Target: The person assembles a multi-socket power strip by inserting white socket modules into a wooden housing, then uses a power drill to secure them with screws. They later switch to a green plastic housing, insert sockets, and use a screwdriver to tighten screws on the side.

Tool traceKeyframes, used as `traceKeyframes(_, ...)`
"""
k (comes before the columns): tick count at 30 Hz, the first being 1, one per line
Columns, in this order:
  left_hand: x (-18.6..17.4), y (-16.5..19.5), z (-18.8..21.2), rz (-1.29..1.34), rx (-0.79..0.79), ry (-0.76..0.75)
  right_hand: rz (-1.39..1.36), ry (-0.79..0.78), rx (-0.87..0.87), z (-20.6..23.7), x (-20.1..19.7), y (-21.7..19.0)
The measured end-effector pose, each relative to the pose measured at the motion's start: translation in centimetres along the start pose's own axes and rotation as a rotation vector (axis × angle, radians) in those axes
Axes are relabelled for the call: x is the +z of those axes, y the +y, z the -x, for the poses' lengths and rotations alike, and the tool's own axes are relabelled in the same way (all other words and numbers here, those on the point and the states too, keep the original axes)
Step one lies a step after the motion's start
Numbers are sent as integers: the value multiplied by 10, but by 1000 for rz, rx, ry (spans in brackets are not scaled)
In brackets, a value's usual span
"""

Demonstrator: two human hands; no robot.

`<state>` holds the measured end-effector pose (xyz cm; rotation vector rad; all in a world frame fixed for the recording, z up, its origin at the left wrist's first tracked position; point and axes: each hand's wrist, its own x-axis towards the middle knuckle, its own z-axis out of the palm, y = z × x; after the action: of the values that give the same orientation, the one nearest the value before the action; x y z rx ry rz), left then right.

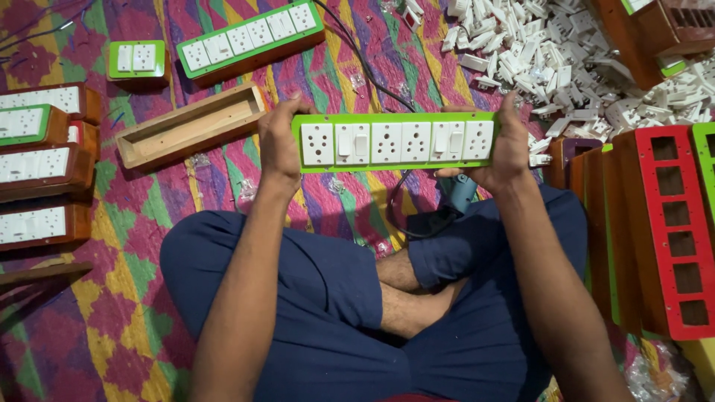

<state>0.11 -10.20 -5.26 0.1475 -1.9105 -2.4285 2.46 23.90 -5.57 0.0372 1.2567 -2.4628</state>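
Observation:
I hold a long green switchboard plate level in front of me, fitted with several white sockets and switches. My left hand grips its left end, fingers curled over the top edge. My right hand grips its right end in the same way. Just left of my left hand an empty wooden box lies open on the mat. A blue power tool rests on my lap under the plate, its black cable running away across the mat.
A heap of loose white sockets and switches lies at the top right. Empty red and green plates stand stacked at the right. Finished wooden boards line the left; two more green-faced boards lie at the top.

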Motion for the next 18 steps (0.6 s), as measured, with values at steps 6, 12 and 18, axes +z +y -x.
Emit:
traceKeyframes(6, 5, 2, 8, 438, -68, -126, -14, 178, -47, -17, -20, 15)
traceKeyframes(12, 14, -4, 14, 586, 262, 36, -181, 157, 182, -34, -19, 47)
traceKeyframes(18, 5, -10, 11, 500, 491, 208, -235, 238, 269, -34, 7, 95)
